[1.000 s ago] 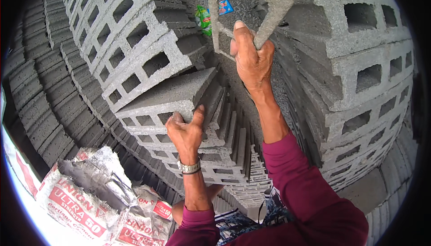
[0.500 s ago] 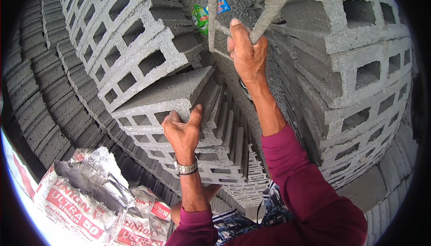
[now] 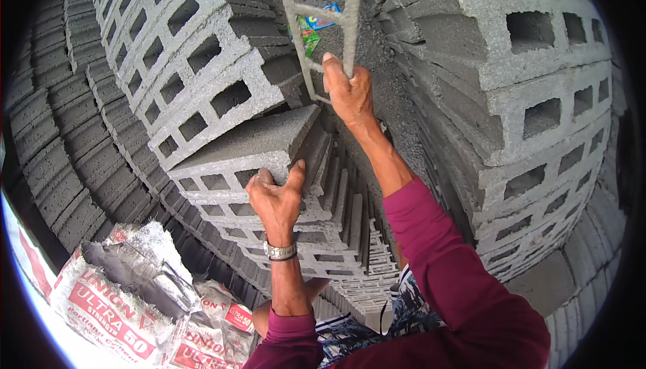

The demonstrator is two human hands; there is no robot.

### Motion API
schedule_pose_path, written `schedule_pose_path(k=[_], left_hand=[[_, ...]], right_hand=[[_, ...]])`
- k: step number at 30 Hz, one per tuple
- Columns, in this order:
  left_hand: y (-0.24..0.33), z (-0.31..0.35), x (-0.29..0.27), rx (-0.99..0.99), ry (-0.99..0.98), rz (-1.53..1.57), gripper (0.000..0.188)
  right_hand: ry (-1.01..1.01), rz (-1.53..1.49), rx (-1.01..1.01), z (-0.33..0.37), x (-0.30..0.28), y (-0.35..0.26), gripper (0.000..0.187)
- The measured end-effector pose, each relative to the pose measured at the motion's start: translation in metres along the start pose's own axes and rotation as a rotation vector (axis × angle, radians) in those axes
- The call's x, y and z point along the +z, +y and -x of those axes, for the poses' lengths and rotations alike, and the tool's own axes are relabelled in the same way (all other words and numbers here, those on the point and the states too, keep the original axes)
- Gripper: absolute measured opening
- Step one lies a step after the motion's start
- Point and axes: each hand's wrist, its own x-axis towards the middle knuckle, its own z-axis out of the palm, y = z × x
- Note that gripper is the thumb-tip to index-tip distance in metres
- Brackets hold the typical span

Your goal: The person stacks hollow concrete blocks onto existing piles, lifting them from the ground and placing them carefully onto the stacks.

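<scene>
My left hand is closed on the near end of a grey concrete hollow block. Its fingers curl in at one of the hollows and the thumb lies along the side edge. That block tops a low stack and tilts against the taller stack of hollow blocks behind it. Out ahead, my right hand is wrapped round one bar of a grey, cement-coated frame with crossbars, like a small ladder. The frame's far end runs out of the picture at the top.
A tall stack of hollow blocks rises on the right. Torn paper cement sacks lie at the lower left, beside rows of stacked blocks. Green and blue wrappers lie on the gritty ground between the stacks.
My right hand has moved left and slightly nearer, carrying the frame along; the frame now stands more upright in the picture. My left hand has stayed on the block.
</scene>
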Motion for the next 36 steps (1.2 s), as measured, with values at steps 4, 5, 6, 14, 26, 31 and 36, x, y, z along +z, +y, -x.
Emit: schedule_pose_path(k=[4, 5, 6, 14, 26, 31, 36], left_hand=[[-0.008, -0.003, 0.007, 0.127, 0.013, 0.005, 0.041], [-0.013, -0.004, 0.004, 0.141, 0.039, 0.006, 0.043], [-0.018, -0.003, 0.004, 0.122, 0.027, -0.007, 0.044], [0.015, 0.003, 0.006, 0.002, -0.032, -0.056, 0.061], [0.013, -0.010, 0.024, 0.225, 0.133, -0.225, 0.057], [0.008, 0.006, -0.012, 0.367, -0.013, -0.136, 0.052], [-0.028, 0.084, -0.095, 0.161, -0.100, 0.160, 0.046]], right_hand=[[0.068, 0.065, 0.037, -0.004, 0.016, 0.038, 0.044], [0.059, 0.051, 0.019, -0.005, 0.016, 0.024, 0.044], [0.053, 0.053, 0.025, 0.002, 0.012, 0.013, 0.043], [0.015, 0.111, -0.026, -0.002, 0.008, 0.046, 0.046], [-0.011, 0.303, -0.237, 0.000, -0.015, -0.061, 0.031], [-0.034, 0.600, -0.478, 0.031, 0.003, -0.096, 0.027], [-0.148, 0.831, -0.501, 0.050, 0.068, -0.110, 0.033]])
